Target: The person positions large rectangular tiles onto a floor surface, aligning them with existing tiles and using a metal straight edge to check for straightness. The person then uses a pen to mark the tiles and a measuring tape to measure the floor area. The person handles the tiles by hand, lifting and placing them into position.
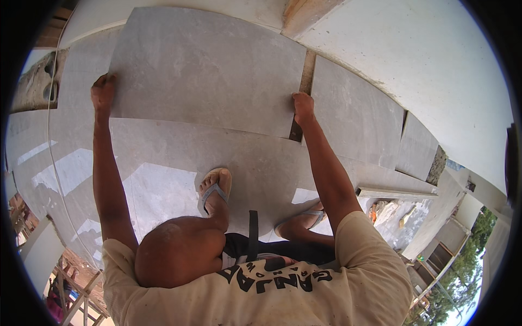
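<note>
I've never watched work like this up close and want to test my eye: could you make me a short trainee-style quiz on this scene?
1. Multiple choice: how do the bare left hand and bare right hand hold the large grey rectangular tile?
a) Both on the same side edge
b) On opposite side edges
c) Only one hand touches it

2. True or false: a narrow strip-shaped gap lies between that tile and the neighbouring flat grey tile on its right.

3. Short answer: what footwear is worn here, and what colour are its straps?

Key: 1. b; 2. True; 3. Flip-flop sandals with grey-blue straps.
</note>
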### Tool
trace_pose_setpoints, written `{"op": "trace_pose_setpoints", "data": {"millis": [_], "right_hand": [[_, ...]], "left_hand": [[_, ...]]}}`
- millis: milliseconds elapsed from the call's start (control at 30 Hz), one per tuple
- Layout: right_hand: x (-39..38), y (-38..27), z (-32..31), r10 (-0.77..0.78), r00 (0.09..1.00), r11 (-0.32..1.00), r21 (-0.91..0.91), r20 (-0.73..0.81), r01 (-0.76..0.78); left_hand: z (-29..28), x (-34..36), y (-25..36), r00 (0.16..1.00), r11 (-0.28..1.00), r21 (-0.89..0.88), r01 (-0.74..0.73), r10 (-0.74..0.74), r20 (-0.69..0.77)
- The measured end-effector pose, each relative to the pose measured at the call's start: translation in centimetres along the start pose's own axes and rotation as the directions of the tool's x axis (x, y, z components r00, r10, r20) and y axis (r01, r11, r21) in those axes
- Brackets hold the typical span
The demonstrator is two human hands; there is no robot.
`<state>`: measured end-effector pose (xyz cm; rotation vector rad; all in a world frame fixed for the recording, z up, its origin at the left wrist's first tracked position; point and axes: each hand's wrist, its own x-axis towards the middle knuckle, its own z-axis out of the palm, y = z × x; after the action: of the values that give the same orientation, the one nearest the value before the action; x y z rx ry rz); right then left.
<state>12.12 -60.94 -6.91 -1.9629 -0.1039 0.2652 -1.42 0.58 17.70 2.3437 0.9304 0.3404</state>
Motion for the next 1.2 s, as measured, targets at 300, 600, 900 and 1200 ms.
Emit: {"op": "trace_pose_setpoints", "data": {"millis": [300,600,900,1200], "right_hand": [[0.1,-2.7,-0.1,-0.077,0.982,0.576,-0.797,0.17,0.184],[-1.4,-12.9,0.4,0.533,0.845,0.845,0.084,-0.051,-0.528],[-1.8,-14.3,0.4,0.573,0.813,0.81,0.22,-0.104,-0.543],[-1.8,-13.5,0.4,0.521,0.84,0.845,0.232,-0.154,-0.482]], "left_hand": [[1.2,0.0,-1.2,0.998,0.996,-0.076,0.041,-0.038,0.043],[2.7,0.3,-3.4,0.989,0.986,-0.103,0.129,-0.121,0.085],[5.3,1.8,-6.6,0.952,0.954,-0.159,0.256,-0.22,0.215],[6.6,2.4,-7.8,0.949,0.954,-0.14,0.264,-0.231,0.215]]}}
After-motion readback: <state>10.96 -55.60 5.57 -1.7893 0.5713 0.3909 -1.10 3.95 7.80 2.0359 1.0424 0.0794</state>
